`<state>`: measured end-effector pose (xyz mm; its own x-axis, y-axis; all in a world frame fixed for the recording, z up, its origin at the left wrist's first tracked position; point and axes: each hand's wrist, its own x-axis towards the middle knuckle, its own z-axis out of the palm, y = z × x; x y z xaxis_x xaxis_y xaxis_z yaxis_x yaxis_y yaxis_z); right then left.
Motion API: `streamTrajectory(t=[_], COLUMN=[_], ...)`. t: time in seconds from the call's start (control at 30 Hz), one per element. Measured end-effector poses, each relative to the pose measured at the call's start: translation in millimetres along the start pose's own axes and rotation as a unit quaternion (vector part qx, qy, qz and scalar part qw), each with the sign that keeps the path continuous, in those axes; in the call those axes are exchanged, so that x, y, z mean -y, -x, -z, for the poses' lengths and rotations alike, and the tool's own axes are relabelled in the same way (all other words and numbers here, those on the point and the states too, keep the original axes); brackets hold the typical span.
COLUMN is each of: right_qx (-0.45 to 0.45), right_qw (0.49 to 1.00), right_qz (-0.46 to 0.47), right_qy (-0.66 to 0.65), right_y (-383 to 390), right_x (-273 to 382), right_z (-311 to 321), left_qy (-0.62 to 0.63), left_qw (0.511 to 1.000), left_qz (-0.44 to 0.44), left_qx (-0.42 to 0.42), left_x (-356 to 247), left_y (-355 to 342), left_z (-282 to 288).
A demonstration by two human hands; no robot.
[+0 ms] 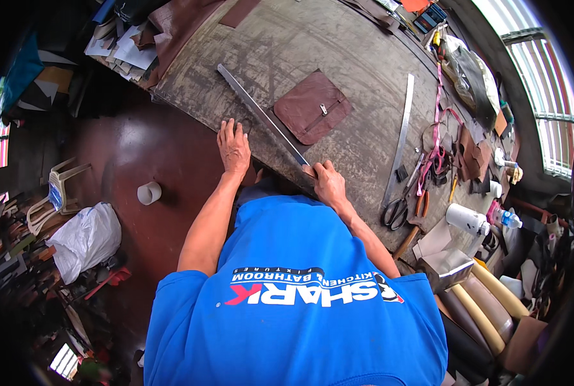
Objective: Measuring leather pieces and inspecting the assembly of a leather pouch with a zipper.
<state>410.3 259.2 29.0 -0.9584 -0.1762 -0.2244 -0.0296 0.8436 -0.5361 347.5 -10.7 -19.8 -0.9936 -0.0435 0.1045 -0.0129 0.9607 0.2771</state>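
Observation:
My right hand (329, 185) is closed around the near end of a long metal straightedge (261, 113), close to the table's front edge. The straightedge slants away to the far left across the worn table (235, 51). My left hand (234, 149) lies with its fingers stretched out at the table's edge, left of the straightedge, holding nothing. Just right of the straightedge lies a flat maroon leather piece (300, 106) with rounded corners and a short zipper with a metal pull (324, 110).
A second metal ruler (400, 138) lies to the right, near black-handled scissors (395, 213), orange-handled pliers (422, 204) and a pink tape measure (436, 151). A white bottle (465, 219) stands out among the right-hand clutter. On the floor at left are a white cup (149, 193) and a plastic chair (58, 190).

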Motion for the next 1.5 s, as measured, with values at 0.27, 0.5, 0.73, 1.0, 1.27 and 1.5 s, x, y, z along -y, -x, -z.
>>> streamTrajectory(t=[0.27,0.5,0.73,1.0,1.27,1.5], right_qx=[-0.123,-0.175,-0.323,-0.374,-0.395,-0.441], right_qw=[0.977,0.951,0.908,0.893,0.882,0.854], right_qz=[-0.15,-0.253,-0.264,-0.246,-0.257,-0.278], right_qy=[-0.086,-0.017,-0.041,-0.052,0.013,0.0], right_y=[51,63,56,79,103,101], right_x=[-53,-127,-89,-107,-129,-164], right_z=[53,49,21,6,20,70], left_qy=[0.014,0.044,0.144,0.141,0.181,0.269], left_qw=[0.998,0.996,0.984,0.986,0.973,0.938], left_qz=[-0.05,-0.079,-0.099,-0.089,-0.066,0.178], left_qx=[0.034,-0.002,-0.047,0.03,0.128,0.128], left_x=[-26,-59,-61,-58,-8,57], left_y=[-13,-20,-40,-66,-33,1], left_z=[-12,-30,-7,-11,7,20])
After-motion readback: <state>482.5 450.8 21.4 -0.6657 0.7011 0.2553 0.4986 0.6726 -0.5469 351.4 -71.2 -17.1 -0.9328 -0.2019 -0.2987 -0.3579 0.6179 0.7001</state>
